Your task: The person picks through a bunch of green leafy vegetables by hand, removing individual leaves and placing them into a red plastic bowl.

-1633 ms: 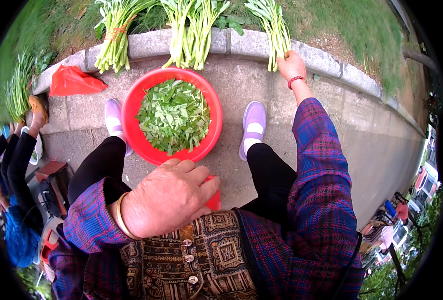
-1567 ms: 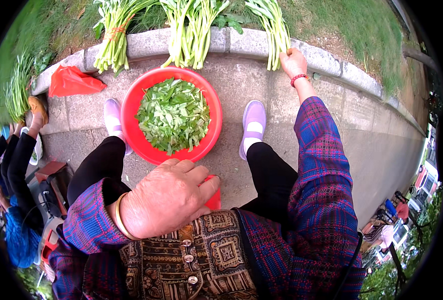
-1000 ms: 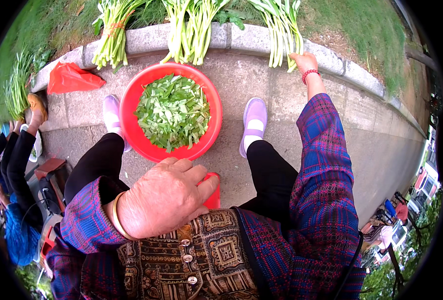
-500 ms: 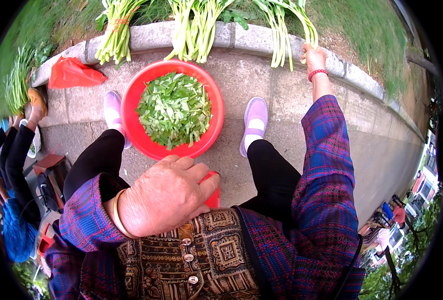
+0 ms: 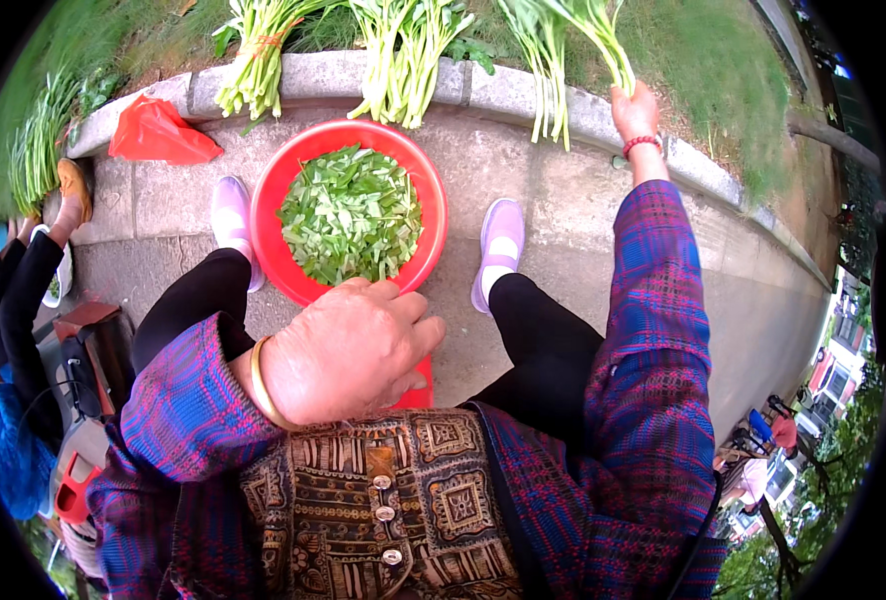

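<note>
My right hand [image 5: 635, 112], with a red bead bracelet, is stretched out to the far kerb. Its fingers are closed round the lower ends of some leafy green stalks [image 5: 603, 38]. Just left of them, a loose bunch of similar stalks [image 5: 543, 75] lies over the kerb. My left hand [image 5: 363, 350], wearing a gold bangle, hovers before my lap with curled fingers; whatever they may hold is hidden. Beyond it, between my feet, a red basin [image 5: 433, 215] holds a heap of cut green leaves [image 5: 348, 215].
More green stalks [image 5: 395, 60] and a tied bundle [image 5: 253, 60] rest across the stone kerb [image 5: 318, 78]. A red plastic bag [image 5: 163, 130] lies near the kerb at left. Other people sit at the far left, one in an orange-brown shoe [image 5: 75, 190].
My right hand has shifted slightly right with its stalks, widening the gap to the loose bunch. My left hand stays curled before my lap. The whole view has tilted a little.
</note>
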Available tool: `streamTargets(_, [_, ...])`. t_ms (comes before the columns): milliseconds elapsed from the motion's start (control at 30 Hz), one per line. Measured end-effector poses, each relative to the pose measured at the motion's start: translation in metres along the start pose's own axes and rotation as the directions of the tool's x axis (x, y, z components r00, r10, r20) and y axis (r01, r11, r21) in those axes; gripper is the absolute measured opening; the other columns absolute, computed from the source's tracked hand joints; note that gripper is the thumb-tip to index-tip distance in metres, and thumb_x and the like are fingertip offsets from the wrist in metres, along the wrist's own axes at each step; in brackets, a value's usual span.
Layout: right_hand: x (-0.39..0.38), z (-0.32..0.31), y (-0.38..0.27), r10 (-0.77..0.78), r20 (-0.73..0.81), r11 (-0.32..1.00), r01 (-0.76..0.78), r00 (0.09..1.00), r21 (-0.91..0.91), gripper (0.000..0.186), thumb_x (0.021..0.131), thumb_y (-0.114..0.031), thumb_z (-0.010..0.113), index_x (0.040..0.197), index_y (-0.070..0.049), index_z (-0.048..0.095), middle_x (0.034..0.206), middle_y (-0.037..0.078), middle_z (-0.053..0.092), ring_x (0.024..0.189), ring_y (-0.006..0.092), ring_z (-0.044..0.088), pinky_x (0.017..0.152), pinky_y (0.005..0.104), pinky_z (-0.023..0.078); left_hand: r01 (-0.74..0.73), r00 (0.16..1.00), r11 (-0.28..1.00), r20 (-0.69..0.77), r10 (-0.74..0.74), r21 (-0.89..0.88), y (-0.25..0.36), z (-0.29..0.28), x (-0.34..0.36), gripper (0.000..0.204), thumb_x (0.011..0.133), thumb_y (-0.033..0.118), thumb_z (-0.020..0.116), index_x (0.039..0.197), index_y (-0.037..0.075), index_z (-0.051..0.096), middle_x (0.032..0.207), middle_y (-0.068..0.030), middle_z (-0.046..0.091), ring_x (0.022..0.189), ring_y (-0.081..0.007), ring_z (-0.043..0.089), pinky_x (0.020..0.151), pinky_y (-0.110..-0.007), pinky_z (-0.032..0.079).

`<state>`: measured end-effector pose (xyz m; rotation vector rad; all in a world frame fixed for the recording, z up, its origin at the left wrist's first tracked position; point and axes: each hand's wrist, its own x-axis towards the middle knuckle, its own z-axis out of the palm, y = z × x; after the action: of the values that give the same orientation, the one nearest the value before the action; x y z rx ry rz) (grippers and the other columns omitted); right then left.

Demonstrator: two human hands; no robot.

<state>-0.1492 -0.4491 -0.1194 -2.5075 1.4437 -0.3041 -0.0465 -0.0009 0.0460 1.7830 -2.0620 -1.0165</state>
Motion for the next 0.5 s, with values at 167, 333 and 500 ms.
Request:
streamTargets(167, [-0.002, -0.043, -0.019, 0.005, -0.263, 0.989, 0.034, 0.965, 0.142, 0.033, 0.08, -0.033, 0.065, 0.097, -0.005, 0.064, 0.091, 0.022, 0.067, 0.087, 0.0369, 0.065, 0.076, 0.0445, 0.051, -0.005, 1.0, 1.0, -0.021, 0.005, 0.003, -0.003, 0.003, -0.01, 0.041, 0.074, 0.024, 0.071, 0.106, 0.003, 0.056, 0.089, -0.012, 0.057, 0.085, -0.0306, 0.059, 0.075, -0.04, 0.048])
streamTargets(333, [-0.033, -0.058, -0.027, 0.057, -0.15, 0.899, 0.014, 0.987, 0.437, 0.02, 0.084, -0.02, 0.061, 0.093, -0.001, 0.061, 0.076, 0.015, 0.064, 0.066, 0.0272, 0.063, 0.059, 0.0377, 0.05, -0.047, 0.995, 0.999, -0.091, 0.049, 0.018, -0.011, 0.01, -0.018, 0.042, 0.075, 0.028, 0.071, 0.103, 0.002, 0.055, 0.088, -0.0143, 0.058, 0.084, -0.0341, 0.061, 0.074, -0.043, 0.048])
streamTargets(500, [-0.097, -0.109, -0.086, 0.123, 0.114, 0.529, -0.163, 0.986, 0.833, 0.012, 0.088, -0.011, 0.059, 0.086, 0.0, 0.053, 0.068, 0.005, 0.056, 0.048, 0.0124, 0.051, 0.04, 0.0278, 0.042, -0.021, 0.986, 0.999, -0.165, 0.028, 0.047, -0.018, 0.008, -0.024, 0.039, 0.078, 0.03, 0.069, 0.102, 0.003, 0.057, 0.089, -0.0143, 0.059, 0.085, -0.0345, 0.061, 0.073, -0.044, 0.049])
